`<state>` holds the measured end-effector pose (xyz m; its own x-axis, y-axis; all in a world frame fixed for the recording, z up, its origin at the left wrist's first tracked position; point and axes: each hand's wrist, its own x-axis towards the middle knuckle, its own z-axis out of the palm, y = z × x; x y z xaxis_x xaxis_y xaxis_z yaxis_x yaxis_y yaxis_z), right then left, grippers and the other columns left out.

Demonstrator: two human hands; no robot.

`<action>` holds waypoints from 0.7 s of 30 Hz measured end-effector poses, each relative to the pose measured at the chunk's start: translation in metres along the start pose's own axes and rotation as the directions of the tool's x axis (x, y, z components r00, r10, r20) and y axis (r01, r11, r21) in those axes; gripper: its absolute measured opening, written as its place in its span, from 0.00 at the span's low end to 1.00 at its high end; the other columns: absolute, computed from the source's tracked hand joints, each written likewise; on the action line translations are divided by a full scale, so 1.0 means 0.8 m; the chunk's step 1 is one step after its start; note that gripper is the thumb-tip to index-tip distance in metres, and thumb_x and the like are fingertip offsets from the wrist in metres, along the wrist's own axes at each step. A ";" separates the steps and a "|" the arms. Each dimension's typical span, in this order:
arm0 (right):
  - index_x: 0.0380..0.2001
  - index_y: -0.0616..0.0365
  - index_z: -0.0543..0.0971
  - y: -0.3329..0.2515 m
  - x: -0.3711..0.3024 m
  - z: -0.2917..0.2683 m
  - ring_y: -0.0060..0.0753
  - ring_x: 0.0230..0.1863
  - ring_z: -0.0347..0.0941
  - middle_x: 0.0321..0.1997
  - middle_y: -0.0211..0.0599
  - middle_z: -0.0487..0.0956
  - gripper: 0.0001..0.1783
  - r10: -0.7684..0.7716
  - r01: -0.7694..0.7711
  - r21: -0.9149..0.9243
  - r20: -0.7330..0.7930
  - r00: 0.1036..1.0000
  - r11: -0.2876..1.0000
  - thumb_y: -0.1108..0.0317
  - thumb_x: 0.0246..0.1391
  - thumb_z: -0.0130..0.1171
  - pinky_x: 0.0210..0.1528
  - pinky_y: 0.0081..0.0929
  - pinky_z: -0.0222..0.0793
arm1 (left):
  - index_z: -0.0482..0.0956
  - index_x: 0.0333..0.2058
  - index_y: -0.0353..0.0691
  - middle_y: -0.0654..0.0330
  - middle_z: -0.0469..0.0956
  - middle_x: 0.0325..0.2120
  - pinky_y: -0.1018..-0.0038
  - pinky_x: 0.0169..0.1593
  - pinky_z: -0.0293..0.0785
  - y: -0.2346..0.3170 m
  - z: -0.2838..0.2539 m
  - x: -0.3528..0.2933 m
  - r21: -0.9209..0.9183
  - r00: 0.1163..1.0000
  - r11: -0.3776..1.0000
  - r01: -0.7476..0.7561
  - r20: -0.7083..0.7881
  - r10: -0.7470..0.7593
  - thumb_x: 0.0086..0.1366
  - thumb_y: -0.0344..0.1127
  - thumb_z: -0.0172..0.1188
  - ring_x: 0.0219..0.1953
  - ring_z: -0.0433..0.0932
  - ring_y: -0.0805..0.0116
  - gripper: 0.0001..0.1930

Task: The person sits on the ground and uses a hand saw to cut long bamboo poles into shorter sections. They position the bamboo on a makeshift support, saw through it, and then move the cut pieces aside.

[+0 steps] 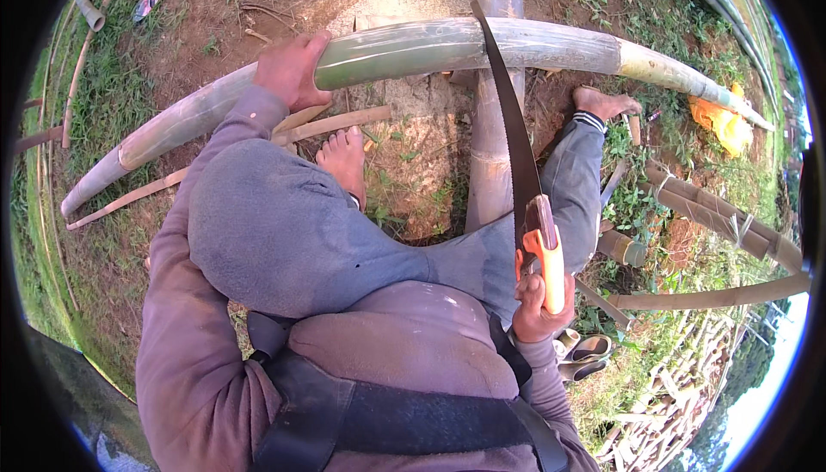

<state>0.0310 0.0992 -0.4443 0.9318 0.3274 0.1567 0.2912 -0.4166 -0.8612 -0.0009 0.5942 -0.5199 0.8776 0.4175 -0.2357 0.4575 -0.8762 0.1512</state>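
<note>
A long, thick green bamboo pole [396, 52] runs crosswise in front of me, resting over another bamboo pole [496, 111] that points away from me. My left hand [291, 66] grips the crosswise pole left of the crossing, its fingers wrapped over the far side. In my right hand [545, 307] is the orange handle of a hand saw [513, 119]. The dark, toothed blade reaches away from me and lies across the bamboo close to the crossing, its tip past the far side. I cannot tell whether its teeth are in a cut.
My bare feet stand on dirt near the poles. A bamboo strip [335, 123] lies by my left foot. Tied bamboo pieces [714, 214], a yellow-orange bag [721, 123], boots [587, 356] and a heap of split bamboo [671, 399] lie to the right.
</note>
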 end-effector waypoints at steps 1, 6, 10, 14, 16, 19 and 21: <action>0.41 0.68 0.78 0.009 0.007 0.010 0.21 0.27 0.77 0.28 0.35 0.82 0.13 -0.010 0.010 0.008 -0.003 1.000 1.000 0.69 0.63 0.68 0.34 0.22 0.75 | 0.66 0.69 0.49 0.50 0.79 0.54 0.52 0.59 0.78 0.001 -0.002 0.000 0.001 1.000 1.000 0.004 0.004 -0.004 0.45 0.50 0.74 0.56 0.80 0.46 0.50; 0.38 0.63 0.80 0.010 0.211 0.166 0.19 0.24 0.74 0.24 0.34 0.82 0.11 -0.077 0.076 0.062 0.012 0.997 0.995 0.68 0.62 0.71 0.29 0.24 0.71 | 0.65 0.69 0.49 0.50 0.78 0.55 0.52 0.59 0.78 0.002 0.004 0.011 -0.004 0.999 0.999 -0.033 -0.006 0.033 0.45 0.51 0.75 0.57 0.79 0.46 0.50; 0.40 0.63 0.81 0.000 0.210 0.179 0.18 0.27 0.74 0.26 0.32 0.81 0.13 -0.101 0.104 0.117 -0.030 0.994 0.988 0.65 0.62 0.71 0.32 0.24 0.72 | 0.65 0.70 0.49 0.50 0.78 0.57 0.53 0.61 0.77 -0.004 0.001 0.002 0.019 1.000 1.000 0.018 0.005 -0.018 0.45 0.52 0.76 0.59 0.79 0.46 0.52; 0.42 0.65 0.78 -0.013 0.091 0.075 0.17 0.25 0.74 0.25 0.31 0.80 0.11 -0.019 0.017 0.040 0.054 0.998 0.999 0.69 0.65 0.67 0.29 0.22 0.71 | 0.65 0.70 0.50 0.50 0.77 0.58 0.52 0.61 0.78 -0.002 0.003 0.000 0.021 0.999 0.999 0.026 0.029 -0.027 0.45 0.52 0.76 0.59 0.78 0.46 0.51; 0.43 0.65 0.74 0.007 0.029 0.011 0.16 0.18 0.70 0.22 0.29 0.75 0.09 -0.135 0.146 -0.110 0.099 0.986 0.983 0.70 0.70 0.60 0.21 0.17 0.66 | 0.65 0.70 0.50 0.50 0.77 0.58 0.51 0.60 0.78 0.005 -0.010 -0.003 0.023 0.996 0.998 0.061 0.067 -0.063 0.45 0.52 0.75 0.59 0.78 0.46 0.51; 0.42 0.65 0.74 0.027 0.039 0.027 0.15 0.19 0.70 0.22 0.28 0.75 0.09 -0.130 0.133 -0.087 0.045 0.991 0.987 0.70 0.70 0.60 0.21 0.17 0.66 | 0.65 0.69 0.51 0.50 0.77 0.58 0.51 0.59 0.79 0.010 -0.006 0.005 0.025 0.995 0.999 0.045 0.087 -0.047 0.45 0.52 0.75 0.59 0.78 0.46 0.51; 0.40 0.64 0.80 0.027 0.112 0.102 0.23 0.26 0.78 0.27 0.34 0.83 0.10 0.027 -0.027 0.062 -0.013 1.000 0.998 0.70 0.62 0.69 0.33 0.25 0.73 | 0.65 0.69 0.50 0.50 0.77 0.57 0.51 0.59 0.79 0.006 -0.002 0.009 0.019 0.996 0.999 0.030 0.079 -0.032 0.45 0.53 0.76 0.59 0.78 0.46 0.51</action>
<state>0.1034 0.1891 -0.4885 0.9422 0.3047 0.1394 0.2525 -0.3721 -0.8932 0.0082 0.5934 -0.5192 0.8487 0.4248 -0.3151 0.4810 -0.8677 0.1258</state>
